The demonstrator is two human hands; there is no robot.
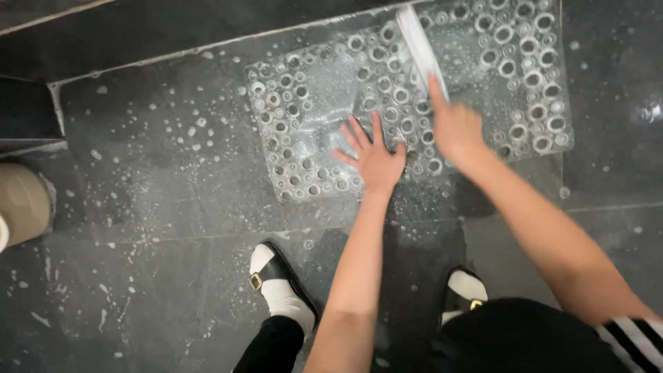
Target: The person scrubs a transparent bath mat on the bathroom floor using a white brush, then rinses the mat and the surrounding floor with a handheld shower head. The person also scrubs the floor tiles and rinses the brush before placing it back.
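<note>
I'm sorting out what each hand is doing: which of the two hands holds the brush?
The right hand grips the white scrubbing brush over the clear plastic bath mat with round suction cups. The left hand holds nothing; it lies flat, fingers spread, on the mat.

Left of mat: wet dark floor [159, 173] lies open to my left hand [373, 159].
Far edge: a raised ledge [138, 34] bounds the clear mat [311, 117].
Left margin: a beige container [24, 204] stands well apart.
Near side: my sandalled feet [276, 283] occupy the floor.
</note>
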